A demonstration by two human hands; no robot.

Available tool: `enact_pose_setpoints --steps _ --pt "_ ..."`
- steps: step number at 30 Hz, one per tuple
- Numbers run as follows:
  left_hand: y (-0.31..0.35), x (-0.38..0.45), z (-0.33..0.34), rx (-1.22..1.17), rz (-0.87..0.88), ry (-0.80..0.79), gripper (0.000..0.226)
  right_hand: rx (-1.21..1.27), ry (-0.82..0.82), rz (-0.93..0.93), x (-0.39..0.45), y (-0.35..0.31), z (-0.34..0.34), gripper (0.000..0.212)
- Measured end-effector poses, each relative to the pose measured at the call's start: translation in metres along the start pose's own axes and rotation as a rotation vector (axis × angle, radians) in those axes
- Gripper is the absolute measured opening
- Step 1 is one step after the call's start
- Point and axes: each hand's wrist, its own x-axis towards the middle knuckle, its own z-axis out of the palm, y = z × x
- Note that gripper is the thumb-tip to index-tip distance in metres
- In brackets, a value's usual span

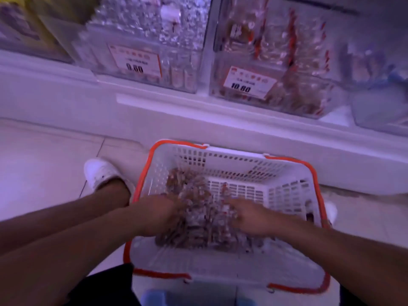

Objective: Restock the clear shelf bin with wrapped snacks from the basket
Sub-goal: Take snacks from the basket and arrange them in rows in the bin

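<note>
Price tags on two shelf bins
The left clear bin's tag (134, 61) reads "0.60"; the right bin's tag (248, 82) reads "10.80"; smaller print is blurred.

Single head-worn wide-angle view, aimed forward and steeply down. Close over the white basket (231, 164) on the floor, roughly centred in the lower half. Both forearms entering from the bottom corners, left hand (161, 214) and right hand (254, 217) near mid-frame. Shelf edge (198, 115) crossing the upper half, farther off, with clear bins (276, 69) along the top, lines bowed by the lens. Blurred throughout. No second view to overlap.
</note>
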Motion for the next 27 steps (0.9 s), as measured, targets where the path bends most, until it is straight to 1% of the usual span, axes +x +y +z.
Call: enact_pose_setpoints --steps 1,2,3,4,5,6,7,8,9,11,12,14,16,18,21,24,27 --pt "-0.009 0.001 0.019 0.015 -0.047 -0.125 0.033 0.01 -0.187 0.1 0.013 0.02 0.026 0.033" --pt "-0.015 0.005 0.033 0.045 -0.086 -0.2 0.036 0.013 -0.275 0.188 0.024 0.035 0.048 0.042" --pt "-0.018 0.012 0.043 0.088 -0.114 -0.237 0.042 -0.018 -0.284 0.257 0.033 0.045 0.065 0.056" --pt "-0.019 0.021 0.053 0.114 -0.134 -0.237 0.05 -0.086 -0.215 0.282 0.043 0.053 0.082 0.074" --pt "-0.018 0.03 0.064 0.114 -0.155 -0.212 0.062 -0.17 -0.138 0.265 0.054 0.058 0.1 0.089" --pt "-0.015 0.038 0.076 0.112 -0.19 -0.184 0.075 -0.229 -0.084 0.216 0.064 0.057 0.115 0.098" --pt "-0.012 0.045 0.089 0.11 -0.236 -0.164 0.085 -0.261 -0.061 0.152 0.075 0.052 0.13 0.103" --pt "-0.009 0.049 0.102 0.111 -0.282 -0.148 0.091 -0.284 -0.051 0.093 0.086 0.046 0.143 0.105" --pt "-0.008 0.052 0.116 0.121 -0.322 -0.137 0.091 -0.296 -0.051 0.059 0.096 0.04 0.153 0.106" --pt "-0.011 0.057 0.139 0.102 -0.394 -0.112 0.091 -0.273 -0.093 0.059 0.113 0.032 0.166 0.108" --pt "-0.014 0.061 0.143 0.03 -0.435 -0.079 0.094 -0.248 -0.106 0.078 0.118 0.031 0.17 0.108" --pt "-0.023 0.073 0.143 -0.144 -0.466 -0.005 0.1 -0.225 -0.071 0.084 0.122 0.035 0.17 0.103" --pt "-0.033 0.086 0.143 -0.17 -0.47 0.016 0.091 -0.291 -0.05 0.058 0.12 0.043 0.164 0.091" --pt "-0.037 0.098 0.147 -0.119 -0.477 0.019 0.082 -0.367 -0.076 0.064 0.114 0.057 0.159 0.086" --pt "-0.026 0.112 0.156 0.025 -0.415 -0.017 0.072 -0.408 -0.077 0.106 0.1 0.082 0.151 0.085" --pt "-0.008 0.118 0.163 0.117 -0.303 -0.084 0.068 -0.387 -0.077 0.116 0.09 0.099 0.142 0.097" --pt "-0.004 0.117 0.166 0.16 -0.236 -0.124 0.068 -0.343 -0.069 0.121 0.09 0.096 0.14 0.107"
